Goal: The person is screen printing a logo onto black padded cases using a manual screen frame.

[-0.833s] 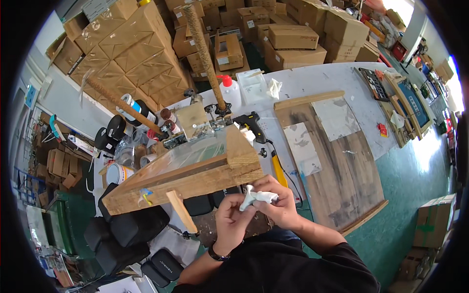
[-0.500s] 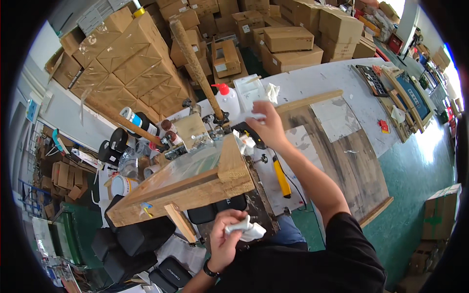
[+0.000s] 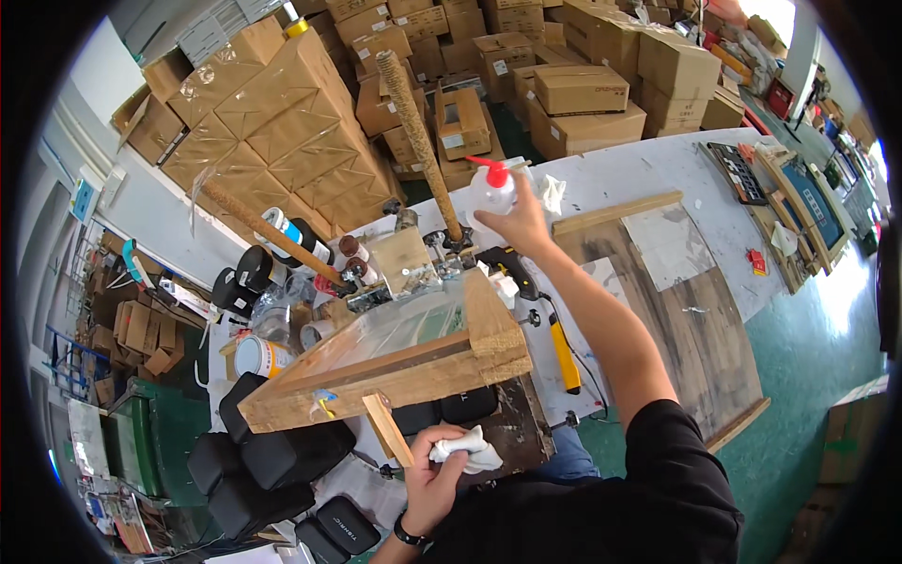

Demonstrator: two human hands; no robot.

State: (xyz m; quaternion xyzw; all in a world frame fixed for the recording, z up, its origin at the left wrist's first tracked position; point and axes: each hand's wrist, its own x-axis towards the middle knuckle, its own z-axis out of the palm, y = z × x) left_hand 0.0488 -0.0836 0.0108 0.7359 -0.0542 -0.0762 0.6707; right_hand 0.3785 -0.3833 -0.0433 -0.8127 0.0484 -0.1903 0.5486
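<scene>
The squeeze bottle [image 3: 484,197], a pale translucent body under a red cap [image 3: 496,173], is in the upper centre of the frame, within the right hand [image 3: 524,227]. Its thumb lies across the near side and its fingers wrap the right side; they look clamped on the body, though the far fingertips are hidden. The bottle's long axis looks roughly upright, foreshortened from above, with the thin red spout pointing to the left of the frame.

The left hand [image 3: 434,475], at lower centre, is well apart from the bottle. Its thumb and fingers are pinched together on a crumpled white wipe [image 3: 481,453], cloth or paper, I cannot tell which. From these fingers the bottle lies up the frame and slightly right, beyond the tilted wooden screen frame [image 3: 395,376], whose right corner comes between.

Just left of the left hand is the wooden prop stick [image 3: 387,429]. Below the bottle lies the black glue gun [image 3: 515,267]; lower, at centre right, the yellow-handled utility knife [image 3: 565,352]. The wood-grained board [image 3: 695,348] fills the right of the worktable.
</scene>
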